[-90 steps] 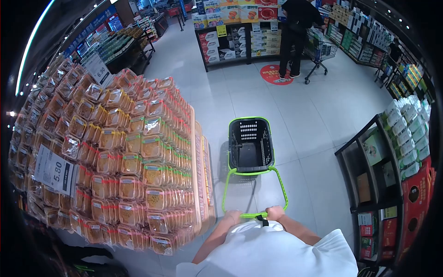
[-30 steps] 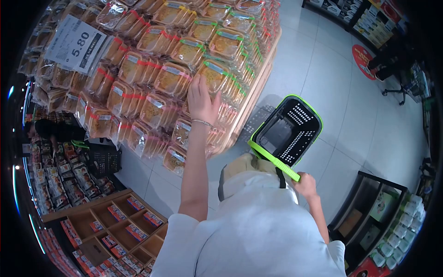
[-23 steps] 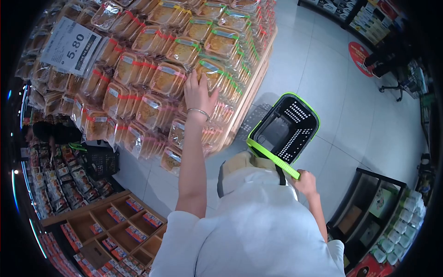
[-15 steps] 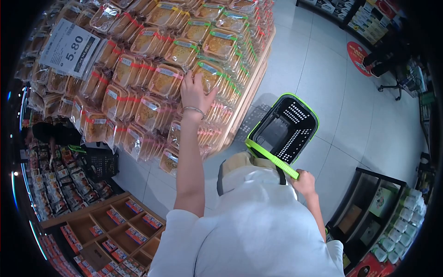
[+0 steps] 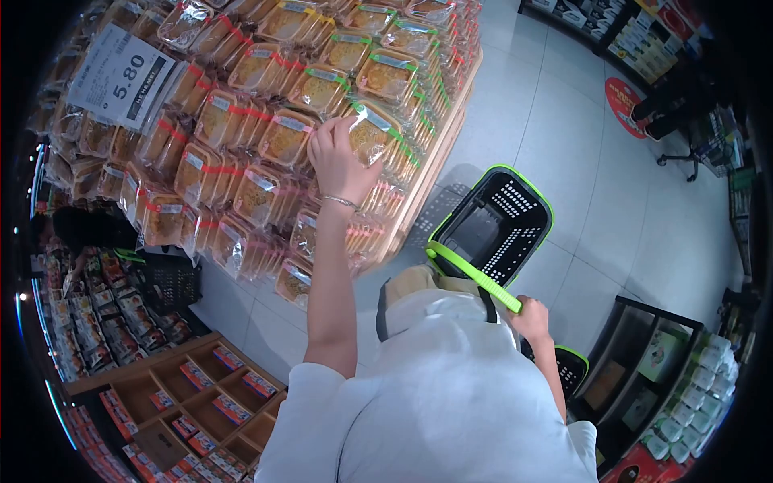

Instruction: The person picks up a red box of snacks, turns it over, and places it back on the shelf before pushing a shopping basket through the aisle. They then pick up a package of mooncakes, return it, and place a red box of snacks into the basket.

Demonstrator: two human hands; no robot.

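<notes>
My left hand (image 5: 342,161), with a bracelet at the wrist, grips the left and lower edges of a clear-wrapped bread pack (image 5: 370,140) with a green strip. Index finger and thumb are on either side of it. Similar packs with red, pink and yellow strips surround it on the sloping display. On the right, my right hand (image 5: 531,317) is wrapped round the end of the green handle (image 5: 475,278) of a black basket (image 5: 515,197). Nothing shows inside the visible part of the basket.
The display's wooden edge (image 5: 435,173) runs beside the basket. A price sign (image 5: 121,79) stands upper left. Another person (image 5: 88,229) is at the left, and another person's legs (image 5: 664,113) show upper right. A second basket (image 5: 570,369) is behind my right forearm; dark shelving (image 5: 636,354) stands lower right.
My left hand's fingers have moved slightly up and left, and the pack's top label has shifted and tilted. The second basket has come into view behind my right forearm.
</notes>
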